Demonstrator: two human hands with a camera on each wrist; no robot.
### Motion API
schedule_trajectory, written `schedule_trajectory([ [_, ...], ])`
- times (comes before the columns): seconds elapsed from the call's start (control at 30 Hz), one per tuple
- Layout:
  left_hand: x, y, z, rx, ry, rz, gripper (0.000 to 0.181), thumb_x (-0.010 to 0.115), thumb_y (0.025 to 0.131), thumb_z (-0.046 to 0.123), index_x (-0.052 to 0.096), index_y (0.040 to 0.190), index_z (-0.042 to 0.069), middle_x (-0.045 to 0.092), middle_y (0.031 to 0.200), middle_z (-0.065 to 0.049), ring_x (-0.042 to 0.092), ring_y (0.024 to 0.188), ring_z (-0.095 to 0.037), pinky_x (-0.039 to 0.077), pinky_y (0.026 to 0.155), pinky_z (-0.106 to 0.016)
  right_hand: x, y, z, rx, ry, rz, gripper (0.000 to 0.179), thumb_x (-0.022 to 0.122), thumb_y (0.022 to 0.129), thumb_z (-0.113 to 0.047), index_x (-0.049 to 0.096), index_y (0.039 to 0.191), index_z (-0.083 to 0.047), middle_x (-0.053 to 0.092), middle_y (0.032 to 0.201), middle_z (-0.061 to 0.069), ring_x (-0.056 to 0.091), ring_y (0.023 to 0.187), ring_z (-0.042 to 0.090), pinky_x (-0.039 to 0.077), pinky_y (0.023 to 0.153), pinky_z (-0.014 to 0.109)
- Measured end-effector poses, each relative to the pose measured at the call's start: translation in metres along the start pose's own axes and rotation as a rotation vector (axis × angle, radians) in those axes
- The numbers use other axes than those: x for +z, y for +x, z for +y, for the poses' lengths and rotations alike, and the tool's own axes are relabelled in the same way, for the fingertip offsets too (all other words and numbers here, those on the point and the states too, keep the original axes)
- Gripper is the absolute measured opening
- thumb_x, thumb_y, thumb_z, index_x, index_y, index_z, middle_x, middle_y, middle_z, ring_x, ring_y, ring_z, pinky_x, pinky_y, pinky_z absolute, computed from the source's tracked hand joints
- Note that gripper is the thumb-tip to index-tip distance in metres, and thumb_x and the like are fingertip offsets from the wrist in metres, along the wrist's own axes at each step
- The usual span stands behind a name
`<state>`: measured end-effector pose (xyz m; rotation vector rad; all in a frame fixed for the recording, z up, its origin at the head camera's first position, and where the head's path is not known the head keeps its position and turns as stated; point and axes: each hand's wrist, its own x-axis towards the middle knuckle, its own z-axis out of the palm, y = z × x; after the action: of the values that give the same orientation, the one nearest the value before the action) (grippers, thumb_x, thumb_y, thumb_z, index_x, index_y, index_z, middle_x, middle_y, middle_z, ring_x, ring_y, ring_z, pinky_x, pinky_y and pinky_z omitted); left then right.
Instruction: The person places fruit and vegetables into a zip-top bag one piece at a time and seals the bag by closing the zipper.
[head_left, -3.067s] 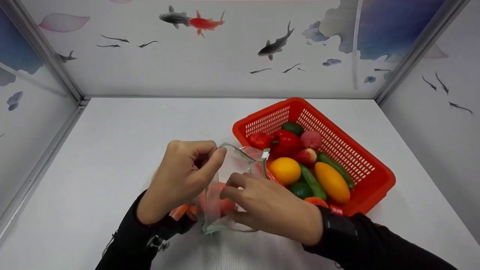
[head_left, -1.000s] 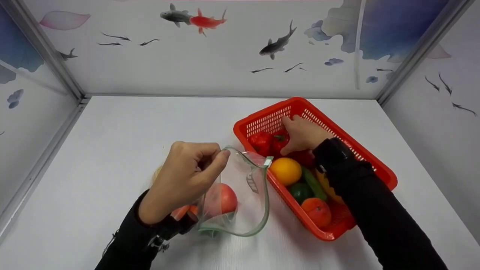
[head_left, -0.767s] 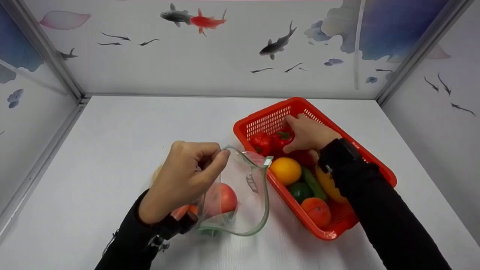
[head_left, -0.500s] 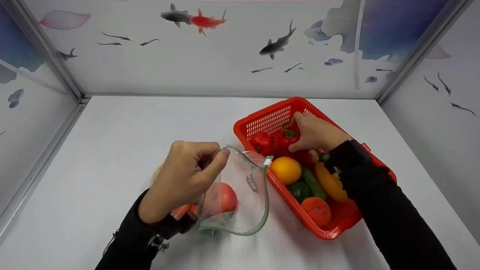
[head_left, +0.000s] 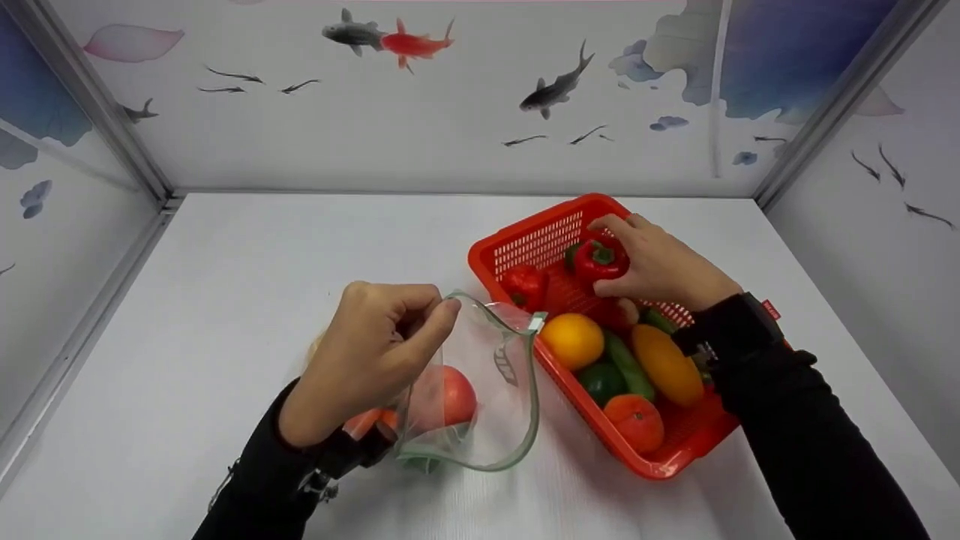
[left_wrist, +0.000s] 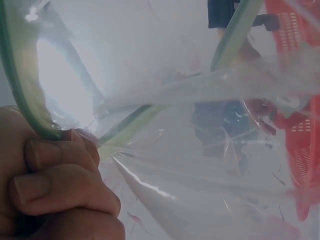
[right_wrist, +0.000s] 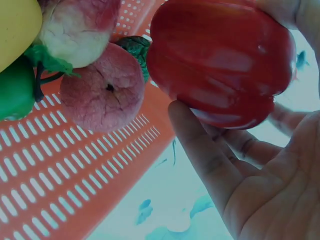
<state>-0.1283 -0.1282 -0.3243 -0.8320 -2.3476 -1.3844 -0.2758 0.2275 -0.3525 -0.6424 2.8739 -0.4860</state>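
My left hand [head_left: 367, 360] pinches the green-edged mouth of a clear zip bag [head_left: 514, 420], thumb against curled fingers; the left wrist view shows the fingers [left_wrist: 65, 190] at its rim. Inside the bag lies a round red-orange fruit [head_left: 457, 397]. Over the far part of the red basket [head_left: 652, 470], my right hand [head_left: 671, 266] grips a red bell pepper [head_left: 600, 262], its green stem facing the head camera. In the right wrist view, the bell pepper [right_wrist: 222, 62] sits between thumb and fingers, above the basket wall. The basket's far end is partly hidden by that hand.
Still in the basket are another red pepper [head_left: 525, 285], an orange-yellow fruit [head_left: 572, 341], a long green vegetable [head_left: 630, 367], a yellow mango [head_left: 667, 365] and an orange-red fruit [head_left: 634, 424]. A pinkish wrinkled fruit [right_wrist: 107, 90] lies near the basket wall. Orange pieces [head_left: 367, 421] show behind the left wrist.
The right hand went from the bag to the basket and took hold of the red bell pepper, which has since shifted right and up. The left hand stays at the bag's mouth.
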Motion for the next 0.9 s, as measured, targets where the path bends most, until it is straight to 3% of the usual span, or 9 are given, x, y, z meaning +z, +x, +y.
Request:
schedule_trajectory([
  [0.2, 0.0, 0.0, 0.0, 0.002, 0.002, 0.001, 0.046, 0.064, 0.101, 0.005, 0.044, 0.06, 0.009, 0.027, 0.059, 0.012, 0.025, 0.054, 0.0, 0.018, 0.051, -0.02, -0.005, -0.015, -0.002, 0.003, 0.025, 0.071, 0.066, 0.081, 0.09, -0.029, 0.048, 0.146, -0.017, 0.053, 0.139, 0.021, 0.061, 0.117, 0.039, 0.061, 0.098, 0.057],
  [0.37, -0.001, -0.001, 0.001, -0.009, 0.013, 0.002, 0.046, 0.064, 0.102, 0.006, 0.045, 0.06, 0.01, 0.028, 0.059, 0.013, 0.025, 0.054, 0.0, 0.018, 0.051, -0.02, -0.01, -0.027, -0.006, -0.057, -0.01, 0.15, 0.068, 0.083, 0.085, -0.027, 0.048, 0.143, -0.016, 0.057, 0.132, 0.016, 0.062, 0.111, 0.034, 0.063, 0.093, 0.055],
  [0.63, -0.001, 0.0, 0.001, -0.017, 0.013, 0.003, 0.046, 0.064, 0.101, 0.006, 0.045, 0.06, 0.01, 0.028, 0.059, 0.013, 0.025, 0.054, 0.0, 0.018, 0.051, -0.02, -0.016, -0.049, -0.017, -0.167, 0.004, 0.239, 0.074, 0.092, 0.085, -0.027, 0.049, 0.144, -0.013, 0.058, 0.133, 0.015, 0.056, 0.118, 0.033, 0.056, 0.103, 0.061],
  [0.9, 0.0, 0.0, 0.0, -0.018, 0.007, 0.006, 0.046, 0.063, 0.101, 0.005, 0.045, 0.06, 0.01, 0.027, 0.059, 0.013, 0.025, 0.054, 0.0, 0.018, 0.051, -0.02, -0.02, -0.077, -0.038, -0.245, 0.009, 0.312, 0.076, 0.096, 0.08, -0.018, 0.053, 0.144, -0.013, 0.061, 0.133, 0.008, 0.065, 0.114, 0.022, 0.064, 0.094, 0.043],
])
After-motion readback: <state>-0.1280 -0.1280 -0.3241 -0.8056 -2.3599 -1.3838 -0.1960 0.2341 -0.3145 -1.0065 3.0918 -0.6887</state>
